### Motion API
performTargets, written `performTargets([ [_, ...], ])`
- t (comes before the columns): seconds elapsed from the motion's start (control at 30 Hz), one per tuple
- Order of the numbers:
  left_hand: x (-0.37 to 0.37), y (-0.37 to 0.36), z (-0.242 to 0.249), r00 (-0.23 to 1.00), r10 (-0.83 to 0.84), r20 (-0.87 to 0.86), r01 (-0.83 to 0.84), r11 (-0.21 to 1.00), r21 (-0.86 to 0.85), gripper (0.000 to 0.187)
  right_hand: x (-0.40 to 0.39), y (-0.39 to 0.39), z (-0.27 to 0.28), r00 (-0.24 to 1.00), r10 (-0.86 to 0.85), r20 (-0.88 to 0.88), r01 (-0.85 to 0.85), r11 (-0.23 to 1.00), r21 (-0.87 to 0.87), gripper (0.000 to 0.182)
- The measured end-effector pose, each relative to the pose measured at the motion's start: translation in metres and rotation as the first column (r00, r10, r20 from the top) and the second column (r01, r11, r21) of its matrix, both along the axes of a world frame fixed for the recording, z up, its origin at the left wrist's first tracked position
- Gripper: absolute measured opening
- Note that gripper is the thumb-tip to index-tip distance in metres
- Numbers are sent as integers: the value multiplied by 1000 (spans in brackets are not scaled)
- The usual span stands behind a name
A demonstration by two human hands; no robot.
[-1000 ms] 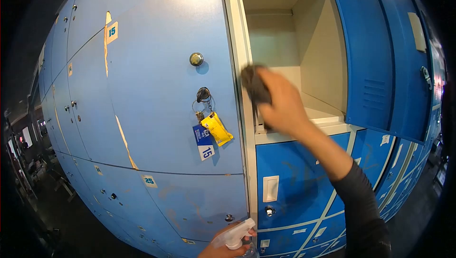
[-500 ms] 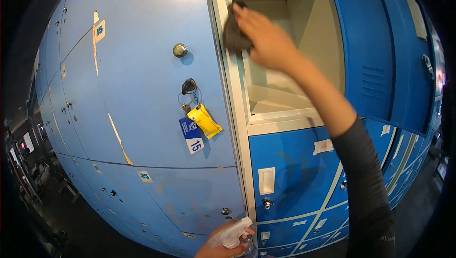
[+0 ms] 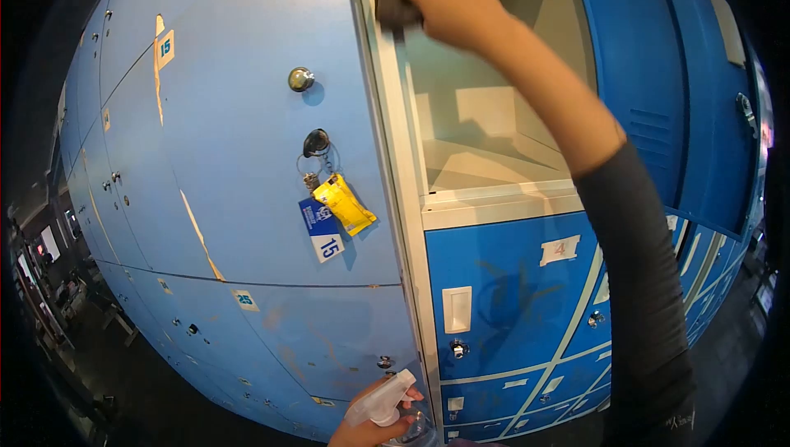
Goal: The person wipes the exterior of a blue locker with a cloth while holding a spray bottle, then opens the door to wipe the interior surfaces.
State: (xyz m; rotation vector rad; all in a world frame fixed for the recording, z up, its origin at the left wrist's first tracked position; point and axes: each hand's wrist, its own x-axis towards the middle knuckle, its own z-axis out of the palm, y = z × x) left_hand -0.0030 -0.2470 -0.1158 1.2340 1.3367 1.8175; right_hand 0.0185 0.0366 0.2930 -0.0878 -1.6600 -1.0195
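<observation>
My right hand (image 3: pixel 453 3) grips a dark cloth (image 3: pixel 397 3) and presses it against the white frame (image 3: pixel 411 130) at the left edge of an open locker (image 3: pixel 477 163). The cloth lies high on that frame, near the top of the view. At the bottom, my left hand (image 3: pixel 362 422) is wrapped around the neck of a spray bottle (image 3: pixel 387 402) with a white trigger head. Most of the bottle's clear body falls below the view.
To the left stands a light blue locker door (image 3: pixel 247 118) with a round knob (image 3: pixel 301 79). Keys with a blue-white tag (image 3: pixel 321 229) and a yellow packet (image 3: pixel 346 204) hang from its lock. An open blue door (image 3: pixel 638 77) stands at right; below is locker door 4 (image 3: pixel 510 307).
My right hand has moved up along the frame with the cloth. My left hand and the spray bottle have shifted slightly left in view.
</observation>
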Motion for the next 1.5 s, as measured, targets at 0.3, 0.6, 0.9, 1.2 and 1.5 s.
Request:
performTargets([
  [0.3,11,16,28,997,6,-80,-16,992,-123,53,39,-24,-203,921,-40,388,62,997,-43,36],
  [0.6,8,18,22,997,-55,-46,50,994,-100,55,12,3,-84,982,100,163,-98,995,-18,37],
  [0.9,-5,6,-24,998,-21,56,19,999,42,68,-5,-6,102,994,22,106,-14,997,-74,51],
  [1.2,2,1,-3,988,104,111,-84,981,-172,45,7,10,-21,987,-84,134,69,991,113,46],
  [1.5,-8,20,-6,999,-18,-51,12,994,-109,42,38,-8,-186,937,-42,348,-11,989,151,32],
])
